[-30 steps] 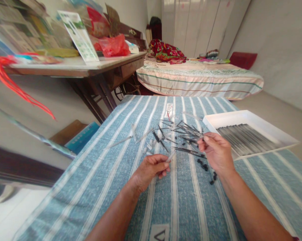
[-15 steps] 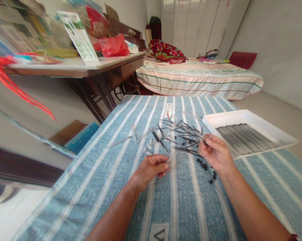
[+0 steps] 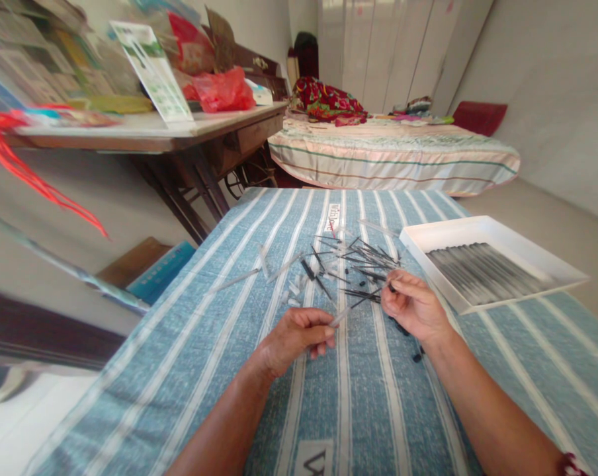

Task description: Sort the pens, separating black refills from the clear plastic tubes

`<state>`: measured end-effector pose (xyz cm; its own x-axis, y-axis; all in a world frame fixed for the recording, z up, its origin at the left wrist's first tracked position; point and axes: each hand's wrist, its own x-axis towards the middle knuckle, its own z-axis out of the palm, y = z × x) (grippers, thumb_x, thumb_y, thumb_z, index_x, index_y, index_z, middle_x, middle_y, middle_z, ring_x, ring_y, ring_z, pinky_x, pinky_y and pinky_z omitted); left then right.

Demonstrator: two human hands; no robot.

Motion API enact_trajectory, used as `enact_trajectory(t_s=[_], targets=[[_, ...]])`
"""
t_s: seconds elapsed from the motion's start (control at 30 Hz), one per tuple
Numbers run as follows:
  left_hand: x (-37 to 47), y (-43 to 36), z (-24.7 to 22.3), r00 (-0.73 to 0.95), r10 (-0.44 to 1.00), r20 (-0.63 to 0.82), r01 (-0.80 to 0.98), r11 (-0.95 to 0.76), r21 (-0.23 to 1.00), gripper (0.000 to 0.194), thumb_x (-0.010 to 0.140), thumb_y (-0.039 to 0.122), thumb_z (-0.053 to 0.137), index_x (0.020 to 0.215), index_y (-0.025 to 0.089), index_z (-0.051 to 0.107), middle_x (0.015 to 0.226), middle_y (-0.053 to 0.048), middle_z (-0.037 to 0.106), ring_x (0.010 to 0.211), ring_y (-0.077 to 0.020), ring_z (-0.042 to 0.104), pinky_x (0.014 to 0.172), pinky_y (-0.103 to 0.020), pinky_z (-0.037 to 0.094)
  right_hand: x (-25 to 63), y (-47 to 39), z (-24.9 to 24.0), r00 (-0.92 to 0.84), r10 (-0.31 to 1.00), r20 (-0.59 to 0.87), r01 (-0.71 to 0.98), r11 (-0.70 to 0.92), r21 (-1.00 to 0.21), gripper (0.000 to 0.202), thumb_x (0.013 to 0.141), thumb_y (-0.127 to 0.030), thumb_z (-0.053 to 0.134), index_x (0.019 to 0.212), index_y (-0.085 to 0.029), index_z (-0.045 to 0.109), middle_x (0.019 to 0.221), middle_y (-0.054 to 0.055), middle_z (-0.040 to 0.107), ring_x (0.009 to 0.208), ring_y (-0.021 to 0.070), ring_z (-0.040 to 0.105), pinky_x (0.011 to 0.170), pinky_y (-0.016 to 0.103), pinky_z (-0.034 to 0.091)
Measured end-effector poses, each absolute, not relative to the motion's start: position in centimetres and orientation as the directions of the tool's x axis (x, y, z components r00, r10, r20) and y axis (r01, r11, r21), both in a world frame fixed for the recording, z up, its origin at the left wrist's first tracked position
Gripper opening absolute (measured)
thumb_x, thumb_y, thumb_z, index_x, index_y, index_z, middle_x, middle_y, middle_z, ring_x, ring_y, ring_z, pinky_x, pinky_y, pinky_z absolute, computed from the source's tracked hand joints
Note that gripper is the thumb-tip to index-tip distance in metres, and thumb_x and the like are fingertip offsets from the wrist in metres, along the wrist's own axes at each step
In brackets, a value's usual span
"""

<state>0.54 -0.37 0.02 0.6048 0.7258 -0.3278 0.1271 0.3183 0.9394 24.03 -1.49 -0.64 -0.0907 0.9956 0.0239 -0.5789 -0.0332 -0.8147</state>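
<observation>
Left hand [image 3: 303, 336] pinches translucent tube [image 3: 341, 317]; right hand [image 3: 412, 301] grips thin dark refill [image 3: 362, 299], both over striped blue tablecloth [image 3: 214, 357]. Refill's tip is at tube's end. White box [image 3: 470, 305] sits right; bed [image 3: 393, 155] and wardrobe [image 3: 378, 53] behind.

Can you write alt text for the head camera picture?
The left hand holds a pale tube, the right hand a thin dark rod, above a blue striped cloth bearing scattered dark rods and a white box of slim tubes.
</observation>
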Motion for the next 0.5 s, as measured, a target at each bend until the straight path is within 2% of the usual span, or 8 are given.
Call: enact_trajectory(t_s=[0.17, 0.27, 0.37, 0.5], targets=[[0.8, -0.6, 0.1, 0.661, 0.677, -0.324, 0.101, 0.348, 0.932, 0.015, 0.073, 0.025, 0.06, 0.077, 0.011, 0.064, 0.066, -0.003, 0.062, 0.049, -0.0068, 0.052, 0.043, -0.017, 0.036, 22.1, -1.9, -1.3, -0.246, 0.969, 0.005, -0.509, -0.125, -0.852, 0.014, 0.068, -0.022, 0.065, 0.076, -0.016, 0.056, 0.058, 0.001, 0.065, 0.038, 0.0088, 0.052, 0.037, 0.018, 0.037], [0.8, -0.7, 0.2, 0.665, 0.677, -0.315, 0.062, 0.37, 0.927, 0.016, 0.073, 0.026, 0.062, 0.078, 0.011, 0.064, 0.065, -0.003, 0.063, 0.048, -0.0067, 0.052, 0.045, -0.018, 0.039, 21.3, -2.2, -1.2, -0.319, 0.948, 0.005, -0.425, -0.138, -0.895, 0.023, 0.069, -0.023, 0.066, 0.088, -0.014, 0.057, 0.06, 0.002, 0.066, 0.039, 0.0093, 0.054, 0.039, 0.019, 0.04], [0.7, -0.6, 0.2, 0.652, 0.7, -0.293, -0.001, 0.387, 0.922, 0.016, 0.071, 0.025, 0.064, 0.08, 0.012, 0.064, 0.065, -0.002, 0.063, 0.049, -0.0069, 0.053, 0.046, -0.018, 0.04, 21.4, -2.3, -1.2, -0.288, 0.958, 0.016, -0.414, -0.109, -0.903, 0.028, 0.07, -0.025, 0.067, 0.094, -0.015, 0.057, 0.064, 0.003, 0.068, 0.042, 0.0104, 0.057, 0.041, 0.02, 0.042], [0.6, -0.6, 0.0, 0.641, 0.71, -0.291, -0.034, 0.404, 0.914, 0.017, 0.071, 0.025, 0.065, 0.081, 0.012, 0.064, 0.065, -0.002, 0.063, 0.05, -0.0073, 0.054, 0.047, -0.019, 0.041, 21.7, -2.0, -1.4, -0.196, 0.981, 0.012, -0.437, -0.077, -0.896, 0.018, 0.071, -0.028, 0.066, 0.078, -0.014, 0.058, 0.067, 0.005, 0.069, 0.045, 0.0117, 0.06, 0.041, 0.02, 0.044]])
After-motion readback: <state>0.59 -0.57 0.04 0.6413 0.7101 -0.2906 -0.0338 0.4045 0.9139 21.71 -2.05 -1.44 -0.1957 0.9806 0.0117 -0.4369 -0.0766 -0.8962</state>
